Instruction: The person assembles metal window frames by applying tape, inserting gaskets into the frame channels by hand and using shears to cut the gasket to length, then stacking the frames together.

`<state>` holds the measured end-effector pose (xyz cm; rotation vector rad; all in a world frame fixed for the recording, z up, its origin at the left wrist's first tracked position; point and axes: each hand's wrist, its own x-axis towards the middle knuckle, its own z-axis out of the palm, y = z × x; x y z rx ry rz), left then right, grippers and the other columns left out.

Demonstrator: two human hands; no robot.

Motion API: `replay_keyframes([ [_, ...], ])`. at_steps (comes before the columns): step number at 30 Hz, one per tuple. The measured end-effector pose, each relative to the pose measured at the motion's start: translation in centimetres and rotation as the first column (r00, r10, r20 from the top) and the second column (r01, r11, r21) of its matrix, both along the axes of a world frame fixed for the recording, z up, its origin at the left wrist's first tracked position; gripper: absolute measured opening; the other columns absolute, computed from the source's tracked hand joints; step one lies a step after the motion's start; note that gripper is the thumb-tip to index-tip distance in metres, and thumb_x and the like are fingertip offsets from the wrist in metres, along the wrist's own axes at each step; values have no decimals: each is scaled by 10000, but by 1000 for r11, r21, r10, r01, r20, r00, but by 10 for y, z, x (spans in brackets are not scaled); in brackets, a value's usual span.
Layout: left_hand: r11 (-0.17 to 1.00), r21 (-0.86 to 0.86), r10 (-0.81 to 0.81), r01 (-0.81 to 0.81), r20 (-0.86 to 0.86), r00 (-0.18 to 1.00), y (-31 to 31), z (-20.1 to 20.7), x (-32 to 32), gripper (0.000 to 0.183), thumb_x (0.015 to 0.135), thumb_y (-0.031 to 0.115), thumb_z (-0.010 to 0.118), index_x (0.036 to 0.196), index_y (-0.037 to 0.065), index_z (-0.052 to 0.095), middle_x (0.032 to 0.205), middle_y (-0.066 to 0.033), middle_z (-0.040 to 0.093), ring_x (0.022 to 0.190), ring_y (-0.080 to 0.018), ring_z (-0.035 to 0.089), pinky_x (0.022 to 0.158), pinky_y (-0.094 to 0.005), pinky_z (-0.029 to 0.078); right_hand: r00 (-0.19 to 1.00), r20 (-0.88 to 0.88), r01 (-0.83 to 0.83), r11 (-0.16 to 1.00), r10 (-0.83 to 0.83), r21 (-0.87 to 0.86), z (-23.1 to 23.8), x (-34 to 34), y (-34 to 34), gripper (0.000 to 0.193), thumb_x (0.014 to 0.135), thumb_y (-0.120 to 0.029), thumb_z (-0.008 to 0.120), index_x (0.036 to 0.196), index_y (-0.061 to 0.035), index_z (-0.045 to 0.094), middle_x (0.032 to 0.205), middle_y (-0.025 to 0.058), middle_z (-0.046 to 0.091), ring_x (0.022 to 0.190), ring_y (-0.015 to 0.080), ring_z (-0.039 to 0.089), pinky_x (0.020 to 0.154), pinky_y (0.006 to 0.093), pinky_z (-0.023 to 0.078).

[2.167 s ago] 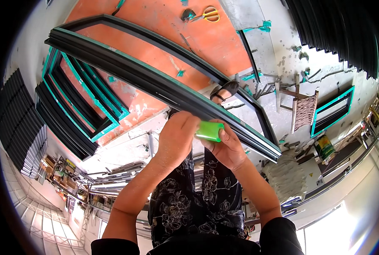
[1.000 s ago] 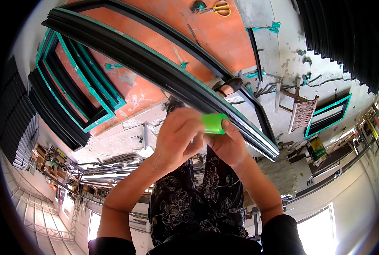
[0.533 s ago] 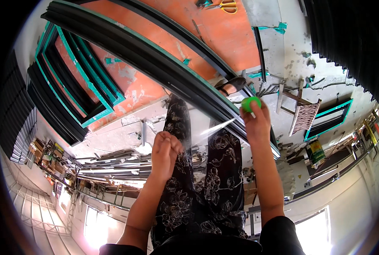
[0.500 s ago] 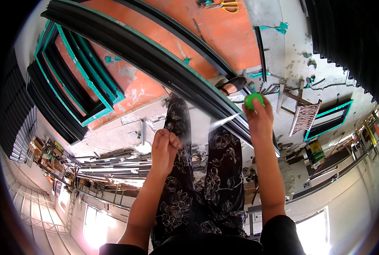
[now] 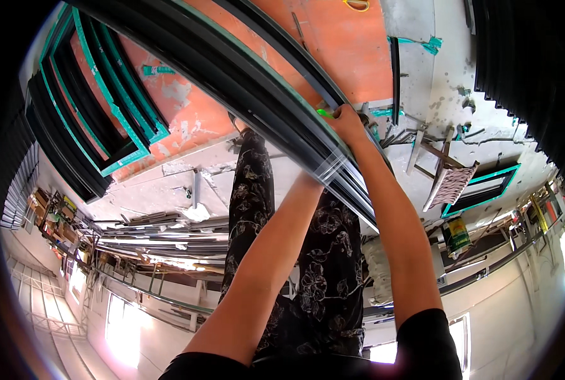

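A bundle of long black profiles (image 5: 257, 111) runs slantwise from the far left toward the near right, above my legs. A band of clear film (image 5: 331, 166) lies wrapped around it near its near end. On the far right side of the bundle, my right hand (image 5: 347, 125) is closed round a green-cored roll of clear film (image 5: 324, 114); only a bit of green shows. My left hand (image 5: 315, 180) reaches under the bundle beside the clear band. The profiles hide its fingers.
Black window frames with teal edging (image 5: 121, 142) lie on the orange board (image 5: 194, 120) at left. Yellow-handled scissors (image 5: 357, 5) are at the far edge. A woven-seat stool (image 5: 450, 180) lies to the right. Loose metal strips (image 5: 168, 237) pile up on the left.
The stretched strip of clear film now sits round the bundle. My right hand moved left and away with the roll; my left hand moved right and went under the profiles.
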<state>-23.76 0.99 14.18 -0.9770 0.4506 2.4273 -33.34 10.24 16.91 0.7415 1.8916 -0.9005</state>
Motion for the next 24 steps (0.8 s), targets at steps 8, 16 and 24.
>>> replay_keyframes([
  [8, 993, 56, 109, -103, -102, 989, -14, -16, 24, 461, 992, 339, 501, 1366, 84, 412, 1311, -104, 510, 1188, -189, 523, 1006, -350, 451, 962, 174, -212, 977, 209, -5, -12, 18, -17, 1020, 656, -733, 658, 1326, 13, 470, 1302, 185, 582, 1156, 356, 592, 936, 468, 465],
  [16, 848, 481, 278, -223, -45, 960, -15, 5, -8, 363, 1001, 343, 480, 1267, 96, 496, 1240, -91, 565, 1103, -202, 577, 885, -348, 526, 960, 141, -248, 968, 242, 31, 49, -22, 3, 593, 885, -597, 474, 1064, -69, 674, 1104, 199, 663, 1027, 345, 639, 844, 428, 493],
  [24, 993, 99, -50, 61, -105, 993, -12, 30, -22, 239, 987, 307, 511, 1058, 88, 577, 991, -57, 631, 922, -187, 620, 824, -317, 522, 535, -823, -163, 979, 191, 121, 167, 18, -52, 298, 706, -167, 797, 952, -51, 675, 857, 70, 626, 777, 288, 585, 704, 381, 493],
])
